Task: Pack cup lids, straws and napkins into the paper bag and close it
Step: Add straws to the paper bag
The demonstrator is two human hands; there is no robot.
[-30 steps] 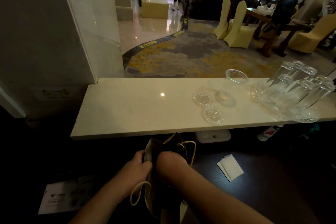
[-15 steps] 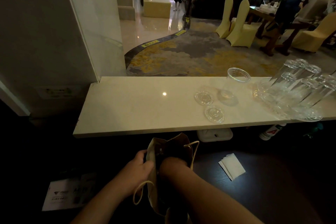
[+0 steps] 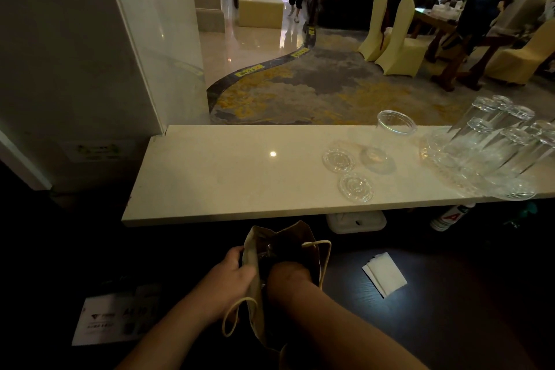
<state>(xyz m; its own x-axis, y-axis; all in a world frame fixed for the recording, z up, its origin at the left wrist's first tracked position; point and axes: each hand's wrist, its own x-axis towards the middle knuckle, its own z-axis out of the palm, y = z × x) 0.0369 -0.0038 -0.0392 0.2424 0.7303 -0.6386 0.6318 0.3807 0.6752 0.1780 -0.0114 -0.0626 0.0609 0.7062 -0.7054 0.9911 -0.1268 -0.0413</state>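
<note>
A brown paper bag (image 3: 312, 249) with cord handles stands open on the dark lower surface, just below the counter edge. My left hand (image 3: 232, 276) grips the bag's left rim. My right hand (image 3: 288, 275) is plunged into the bag's mouth up to the wrist, so its fingers are hidden. Two clear plastic lids (image 3: 338, 160) (image 3: 356, 187) lie flat on the pale counter (image 3: 225, 177). A small stack of white napkins (image 3: 385, 273) lies on the dark surface to the right of the bag. I see no straws.
A clear plastic cup (image 3: 390, 135) stands by the lids. Several upturned drinking glasses (image 3: 495, 153) crowd the counter's right end. A white printed card (image 3: 111, 318) lies at lower left. A white tub (image 3: 356, 221) and a bottle (image 3: 447, 216) sit under the counter.
My right hand has sunk deeper into the bag, and the bag's mouth has spread wider. My left hand keeps its hold on the rim.
</note>
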